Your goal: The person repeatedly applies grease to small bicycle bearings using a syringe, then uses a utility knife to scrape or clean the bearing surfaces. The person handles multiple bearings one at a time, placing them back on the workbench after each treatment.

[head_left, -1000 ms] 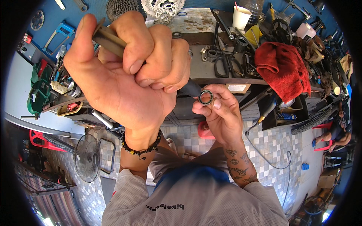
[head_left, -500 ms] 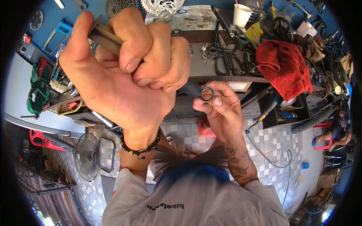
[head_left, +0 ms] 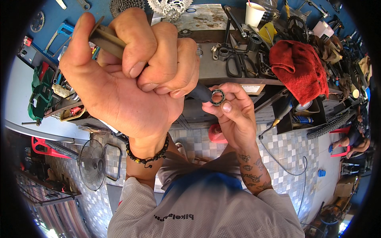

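Note:
My left hand [head_left: 131, 87], raised close to the camera, is closed around a syringe-like tool [head_left: 109, 41]. Its flat round end rests at my thumb, and most of its body is hidden in the fist. A dark tube [head_left: 199, 93] emerges past the little-finger side, its tip beside the bearing. Between the fingertips of my right hand [head_left: 236, 115] is a small ring-shaped ball bearing [head_left: 217, 97], its open centre tilted toward the camera. Beyond the hands, scissors [head_left: 241, 67] lie on the workbench [head_left: 206, 49].
A red cloth [head_left: 297, 69] hangs over the bench's right edge, near a white cup [head_left: 254, 15] and scattered tools. An open drawer [head_left: 301, 117] juts out below. A standing fan [head_left: 92, 164] is at the left, and a hose [head_left: 287, 172] trails over the tiled floor.
My left hand has shifted slightly left. The dark tube now reaches closer to the bearing, and the bearing has risen slightly with my right hand, which still pinches it.

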Demonstrator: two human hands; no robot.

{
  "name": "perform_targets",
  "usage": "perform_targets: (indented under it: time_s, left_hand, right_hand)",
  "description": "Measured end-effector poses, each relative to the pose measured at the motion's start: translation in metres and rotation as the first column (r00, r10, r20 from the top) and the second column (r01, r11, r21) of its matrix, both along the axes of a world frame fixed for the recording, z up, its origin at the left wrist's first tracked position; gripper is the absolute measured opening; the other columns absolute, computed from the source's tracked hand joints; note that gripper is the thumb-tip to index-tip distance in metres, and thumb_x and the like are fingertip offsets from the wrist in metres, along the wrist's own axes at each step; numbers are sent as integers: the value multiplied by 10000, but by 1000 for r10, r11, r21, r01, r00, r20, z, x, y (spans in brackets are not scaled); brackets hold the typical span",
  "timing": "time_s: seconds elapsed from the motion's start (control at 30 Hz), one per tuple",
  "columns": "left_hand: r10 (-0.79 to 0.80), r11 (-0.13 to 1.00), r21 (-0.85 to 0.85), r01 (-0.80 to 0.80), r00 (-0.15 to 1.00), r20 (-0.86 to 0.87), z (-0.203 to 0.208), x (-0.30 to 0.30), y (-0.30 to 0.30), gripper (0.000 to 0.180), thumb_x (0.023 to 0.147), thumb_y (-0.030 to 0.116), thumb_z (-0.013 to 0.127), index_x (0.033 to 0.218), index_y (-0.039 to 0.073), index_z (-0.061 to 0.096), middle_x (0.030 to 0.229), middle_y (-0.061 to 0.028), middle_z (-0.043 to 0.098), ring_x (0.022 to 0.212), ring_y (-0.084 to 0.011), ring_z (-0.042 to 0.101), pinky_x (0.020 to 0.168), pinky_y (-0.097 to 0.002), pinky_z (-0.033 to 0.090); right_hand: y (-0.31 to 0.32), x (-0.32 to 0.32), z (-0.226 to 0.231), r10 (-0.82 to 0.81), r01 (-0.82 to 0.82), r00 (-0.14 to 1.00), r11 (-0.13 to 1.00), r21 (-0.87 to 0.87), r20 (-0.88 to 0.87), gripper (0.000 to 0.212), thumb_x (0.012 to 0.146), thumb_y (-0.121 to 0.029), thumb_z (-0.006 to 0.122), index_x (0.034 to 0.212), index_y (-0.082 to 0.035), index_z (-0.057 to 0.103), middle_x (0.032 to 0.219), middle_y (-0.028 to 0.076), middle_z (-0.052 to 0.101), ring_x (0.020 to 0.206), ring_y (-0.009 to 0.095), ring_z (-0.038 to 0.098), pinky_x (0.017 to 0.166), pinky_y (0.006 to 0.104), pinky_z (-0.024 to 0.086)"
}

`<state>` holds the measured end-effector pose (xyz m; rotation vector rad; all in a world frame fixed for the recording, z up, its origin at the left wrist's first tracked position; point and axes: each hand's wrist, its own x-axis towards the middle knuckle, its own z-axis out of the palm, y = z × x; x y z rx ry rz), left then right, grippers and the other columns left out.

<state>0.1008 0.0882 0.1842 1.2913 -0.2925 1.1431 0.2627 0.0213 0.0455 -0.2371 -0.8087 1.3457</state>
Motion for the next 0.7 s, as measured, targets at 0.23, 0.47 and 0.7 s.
perform_targets:
  time_s: [0.23,0.47,0.7]
  left_hand:
    - [-38,997,-60,45,993,114,-7,3,1,481,1055,492,351,707,160,358,566,21,328,490,-125,258,441,-299,252]
    - [-89,994,70,78,981,170,-12,5,9,475,1052,483,348,703,160,352,563,18,326,487,-125,255,439,-300,255]
    - [-17,998,-59,25,992,127,-12,1,3,467,1058,473,342,712,160,354,570,16,333,492,-125,261,446,-298,266]
  right_hand:
    - [0,-3,1,-28,29,999,999,-18,17,331,934,62,678,1248,-1,594,1260,189,635,1202,226,631,1036,469,579]
    - [1,-2,0,-31,31,999,999,-7,38,375,907,80,704,1250,-20,591,1280,182,627,1192,219,639,1037,459,569]
    - [1,-2,0,-54,55,997,998,-17,57,378,898,89,708,1239,-26,592,1283,174,616,1151,198,643,1030,461,570]
